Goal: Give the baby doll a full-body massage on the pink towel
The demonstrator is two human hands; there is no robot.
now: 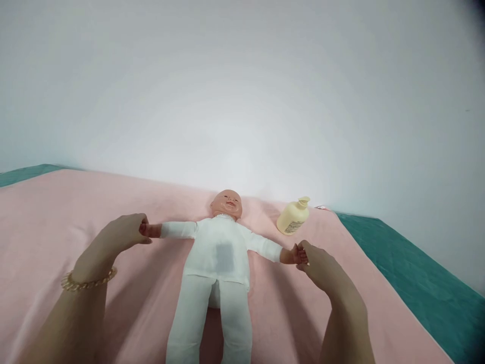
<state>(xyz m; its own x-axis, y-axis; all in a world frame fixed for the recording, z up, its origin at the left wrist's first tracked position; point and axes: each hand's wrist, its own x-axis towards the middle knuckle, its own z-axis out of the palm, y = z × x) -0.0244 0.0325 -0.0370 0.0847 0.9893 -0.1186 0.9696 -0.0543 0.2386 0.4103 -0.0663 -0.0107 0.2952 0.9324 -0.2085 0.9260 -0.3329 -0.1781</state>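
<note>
My left hand (127, 233) and right hand (320, 265) grip the doll (200, 250) by its hands (153, 231); I see its glossy head (226, 202), a rounded bottle (292, 220), creased pink cloth (125, 197).

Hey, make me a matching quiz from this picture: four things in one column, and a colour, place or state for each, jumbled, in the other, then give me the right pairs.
Column one
1. Left hand
2. Doll
3. Pump bottle
4. Right hand

Column two
A. Dressed in white, lying on the pink cloth
B. The nearer of the two hands to the bottle
C. Has a bracelet at its wrist
D. Pale yellow all over, with dark print

Right pairs: 1-C, 2-A, 3-D, 4-B
</note>
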